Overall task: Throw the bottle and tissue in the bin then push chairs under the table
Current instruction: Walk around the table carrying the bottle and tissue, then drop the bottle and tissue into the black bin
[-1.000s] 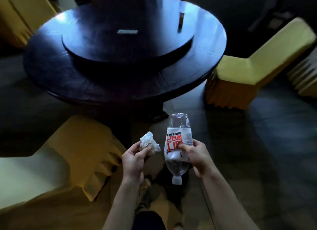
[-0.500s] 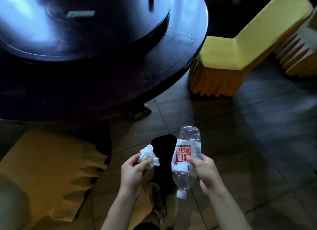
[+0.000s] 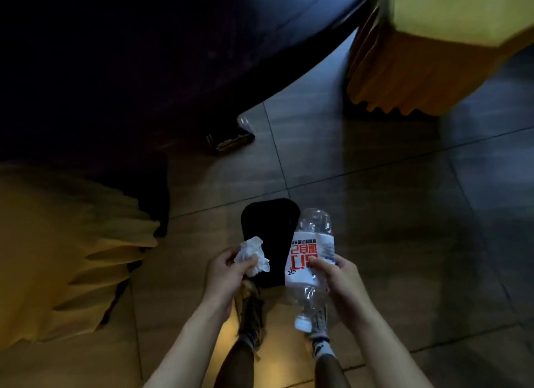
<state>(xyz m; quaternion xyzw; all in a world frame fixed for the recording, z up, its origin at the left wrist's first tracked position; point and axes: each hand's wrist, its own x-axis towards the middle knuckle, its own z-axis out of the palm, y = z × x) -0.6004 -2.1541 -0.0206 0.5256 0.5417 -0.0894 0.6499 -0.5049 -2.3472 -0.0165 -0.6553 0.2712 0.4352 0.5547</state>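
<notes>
- Left hand [image 3: 224, 275] pinched crumpled tissue [image 3: 252, 256]; right hand [image 3: 336, 280] gripped water bottle [image 3: 310, 260].
- Black bin [image 3: 270, 228] sat just beyond the fingertips.
- Disposal step; next: release both above it.

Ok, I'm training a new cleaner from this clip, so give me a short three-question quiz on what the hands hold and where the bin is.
1. True or false: the left hand holds a crumpled tissue.
2. Which way does the cap of the bottle in the right hand point?
A. towards the person
B. towards the table
C. straight at the right chair
3. Fill in: the black bin stands on the floor between the two ____.

Key:
1. True.
2. A. The cap end is nearest the person, the base points away.
3. Hands. It shows just beyond and between them.
</notes>
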